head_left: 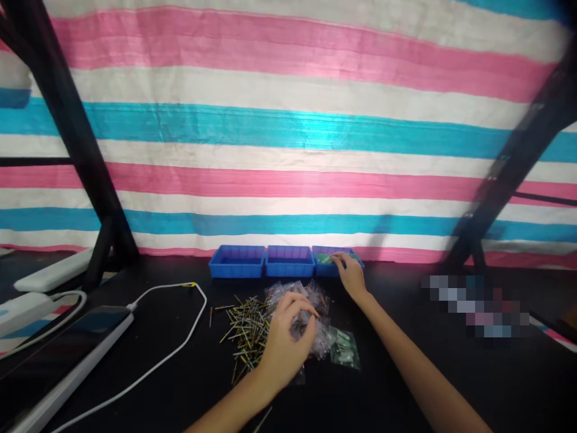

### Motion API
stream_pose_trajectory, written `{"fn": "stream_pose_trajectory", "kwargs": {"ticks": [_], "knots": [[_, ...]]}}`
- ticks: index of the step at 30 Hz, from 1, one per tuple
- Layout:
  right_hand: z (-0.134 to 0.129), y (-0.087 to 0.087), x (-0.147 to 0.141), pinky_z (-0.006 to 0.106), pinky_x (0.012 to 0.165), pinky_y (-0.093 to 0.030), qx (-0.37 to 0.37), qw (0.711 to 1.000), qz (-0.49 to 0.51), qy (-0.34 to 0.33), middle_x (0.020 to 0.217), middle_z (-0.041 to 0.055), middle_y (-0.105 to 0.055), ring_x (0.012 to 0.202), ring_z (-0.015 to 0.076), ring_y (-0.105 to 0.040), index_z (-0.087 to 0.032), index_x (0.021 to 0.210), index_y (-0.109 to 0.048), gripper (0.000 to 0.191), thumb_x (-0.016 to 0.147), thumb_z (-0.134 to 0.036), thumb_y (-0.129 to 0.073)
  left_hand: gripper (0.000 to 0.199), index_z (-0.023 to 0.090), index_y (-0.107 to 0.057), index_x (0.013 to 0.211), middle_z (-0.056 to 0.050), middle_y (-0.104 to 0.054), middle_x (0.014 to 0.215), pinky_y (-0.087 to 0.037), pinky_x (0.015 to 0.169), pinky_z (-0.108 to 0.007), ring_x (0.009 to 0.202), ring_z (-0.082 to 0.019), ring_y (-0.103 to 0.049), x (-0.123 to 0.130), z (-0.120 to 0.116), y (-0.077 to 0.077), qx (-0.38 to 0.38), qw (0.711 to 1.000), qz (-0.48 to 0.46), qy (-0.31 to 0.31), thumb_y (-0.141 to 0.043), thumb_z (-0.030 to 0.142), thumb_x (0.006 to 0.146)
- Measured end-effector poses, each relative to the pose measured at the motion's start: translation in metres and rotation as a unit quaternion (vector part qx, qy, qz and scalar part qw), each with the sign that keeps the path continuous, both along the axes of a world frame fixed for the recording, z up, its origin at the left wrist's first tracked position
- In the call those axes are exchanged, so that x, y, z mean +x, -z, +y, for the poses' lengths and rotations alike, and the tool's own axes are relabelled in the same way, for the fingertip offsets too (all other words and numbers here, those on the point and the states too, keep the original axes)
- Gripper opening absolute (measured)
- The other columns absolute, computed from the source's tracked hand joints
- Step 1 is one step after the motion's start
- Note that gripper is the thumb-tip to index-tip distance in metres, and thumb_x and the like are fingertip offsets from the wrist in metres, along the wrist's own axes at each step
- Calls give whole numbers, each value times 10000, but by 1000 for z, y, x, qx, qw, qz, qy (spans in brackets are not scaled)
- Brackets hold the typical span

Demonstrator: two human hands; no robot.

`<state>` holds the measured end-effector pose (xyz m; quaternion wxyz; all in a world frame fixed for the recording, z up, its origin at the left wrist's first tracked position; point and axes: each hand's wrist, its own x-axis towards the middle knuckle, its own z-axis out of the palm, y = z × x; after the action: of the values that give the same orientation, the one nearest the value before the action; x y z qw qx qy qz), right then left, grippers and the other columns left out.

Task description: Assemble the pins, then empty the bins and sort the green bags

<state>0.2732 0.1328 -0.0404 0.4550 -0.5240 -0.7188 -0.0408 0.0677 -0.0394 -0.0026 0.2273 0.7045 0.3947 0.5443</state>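
Note:
My right hand reaches into the right-hand blue bin. Its fingers are drawn together at a small green-tinted plastic bag in that bin. Above a heap of clear plastic bags, my left hand is curled, with thumb and fingertips close together; anything between them is too small to make out. Beside it on the left lies a loose pile of thin metal pins with yellowish parts. Another green-tinted bag with pale pieces inside rests on the table to the right of the clear bags.
Two more blue bins, one at the left and one in the middle, complete the row. A white cable loops from a phone-like device at left. Dark frame posts and a striped sheet stand behind the black table.

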Motion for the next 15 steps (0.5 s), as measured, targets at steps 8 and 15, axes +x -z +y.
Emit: {"fn": "stream_pose_trajectory", "kwargs": {"ticks": [8, 15], "knots": [[-9, -35, -3, 345, 844, -359, 14, 997, -69, -13, 960, 86, -648, 948, 246, -546, -187, 943, -648, 224, 885, -306, -466, 126, 201, -596, 762, -48, -546, 912, -406, 782, -298, 886, -188, -531, -2, -1, -3, 6, 999, 24, -22, -489, 140, 791], [-5, -35, -7, 356, 858, -342, -5, 992, -103, -70, 1009, 20, -667, 973, 233, -561, -255, 981, -665, 172, 821, -277, -605, 134, 198, -585, 777, -45, -536, 914, -394, 802, -295, 888, -178, -525, 4, -5, 1, 2, 998, 56, -2, -471, 135, 810]]}}
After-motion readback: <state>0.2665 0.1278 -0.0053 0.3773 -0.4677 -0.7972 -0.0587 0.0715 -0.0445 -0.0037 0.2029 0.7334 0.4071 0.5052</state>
